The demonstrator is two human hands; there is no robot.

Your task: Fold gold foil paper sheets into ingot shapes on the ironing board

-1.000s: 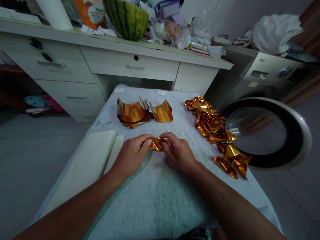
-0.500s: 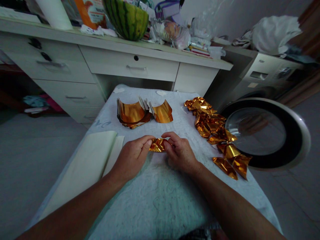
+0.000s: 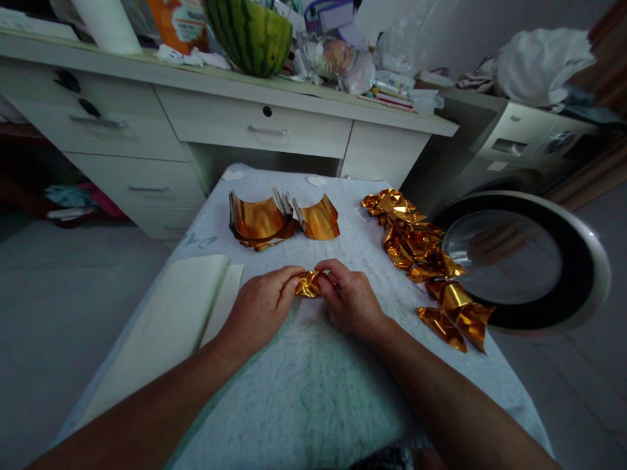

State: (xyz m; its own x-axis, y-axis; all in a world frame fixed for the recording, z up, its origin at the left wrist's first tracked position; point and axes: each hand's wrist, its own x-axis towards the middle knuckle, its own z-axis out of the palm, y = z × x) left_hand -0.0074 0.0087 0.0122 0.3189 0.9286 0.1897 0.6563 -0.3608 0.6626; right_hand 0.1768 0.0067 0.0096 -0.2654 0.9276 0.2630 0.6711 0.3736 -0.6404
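Observation:
A creased piece of gold foil paper (image 3: 308, 285) is held between both hands above the cloth-covered table (image 3: 313, 378). My left hand (image 3: 264, 300) pinches its left end between thumb and fingers. At the other end, my right hand (image 3: 350, 297) grips it with thumb and bent forefinger; the fingers hide part of that end. Beyond the hands lie a thick stack of curved gold foil sheets (image 3: 257, 219) and a thinner stack (image 3: 319, 219) beside it. Folded gold foil pieces (image 3: 411, 241) form a long heap along the table's right side.
Folded pale sheets (image 3: 161, 326) lie at the table's left edge. Behind stands a white drawer desk (image 3: 304, 134) bearing a cut watermelon (image 3: 255, 39) and clutter. On the right, a washing machine's round door (image 3: 519, 261) hangs open close to the table edge.
The two hands have drawn slightly closer, and the foil between them looks a little shorter and more crumpled. The stacks and heap stay as they were.

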